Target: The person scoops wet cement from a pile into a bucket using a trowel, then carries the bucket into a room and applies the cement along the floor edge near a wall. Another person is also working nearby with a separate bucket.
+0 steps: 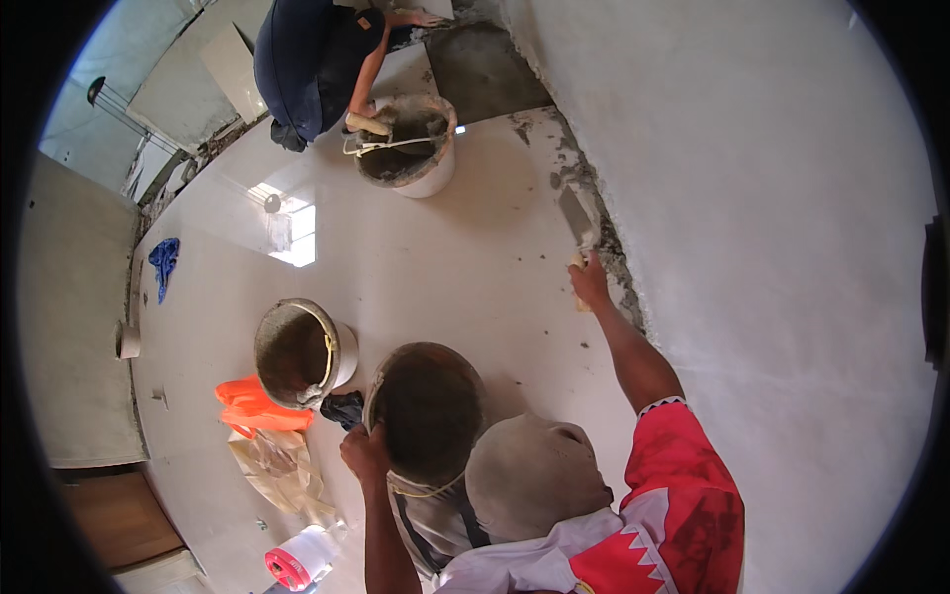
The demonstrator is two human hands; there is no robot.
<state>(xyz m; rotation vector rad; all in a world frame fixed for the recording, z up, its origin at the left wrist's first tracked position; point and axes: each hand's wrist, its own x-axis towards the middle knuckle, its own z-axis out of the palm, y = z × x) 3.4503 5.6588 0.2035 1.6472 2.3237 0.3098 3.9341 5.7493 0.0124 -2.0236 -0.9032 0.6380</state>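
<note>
My right hand (pixel 591 282) grips the wooden handle of a trowel (pixel 576 216). Its flat metal blade lies over the rough grey mortar strip (pixel 618 262) between the tiled floor and the wall. At the lower middle, my left hand (pixel 366 453) is closed on the left rim of a bucket (pixel 476 381) that tilts toward me. The bucket's inside is dark and coated with mortar; how much it holds, I cannot tell.
Ahead, a co-worker (pixel 312 69) bends beside a mortar-smeared white bucket (pixel 427 180), one hand in it. Another bucket (pixel 345 351) stands left of mine, near an orange bag (pixel 262 404) and brown paper (pixel 282 470). The pale wall (pixel 762 247) bounds my right side.
</note>
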